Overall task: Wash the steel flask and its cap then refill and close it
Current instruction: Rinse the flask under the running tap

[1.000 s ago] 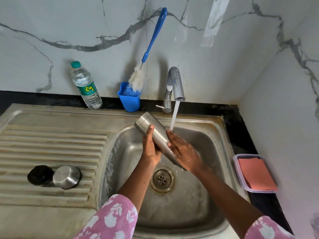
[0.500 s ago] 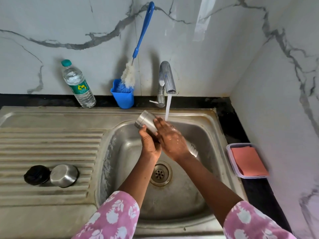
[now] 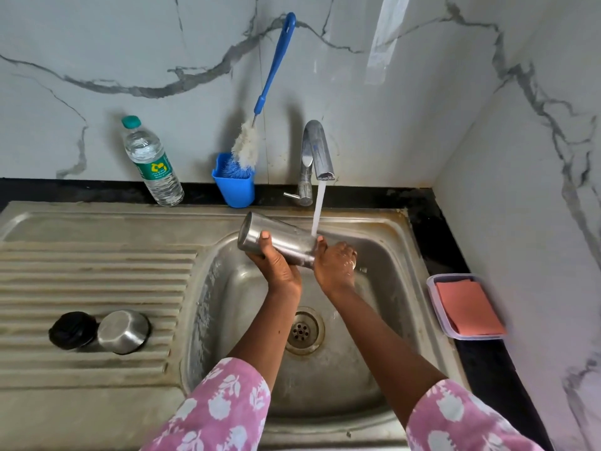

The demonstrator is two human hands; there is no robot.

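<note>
Flask (image 3: 279, 244) sideways at sink's (image 3: 374, 219) back edge under tap (image 3: 317, 151) stream, left hand (image 3: 276, 268) gripping base end, right hand (image 3: 335, 265) wrapped round neck. Rinse underway; cap (image 3: 123, 332) on drainboard (image 3: 97, 275), refill, closing probably left.

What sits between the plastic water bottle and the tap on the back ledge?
In the head view, a blue holder with a bottle brush leaning in it stands between the water bottle and the tap.

- The flask (image 3: 286, 244) has swung from a steep slant to lie nearly level above the basin.
- The right hand (image 3: 335, 266) has slid off its middle to its right end.
- The water (image 3: 318, 209) now lands on the flask.
</note>
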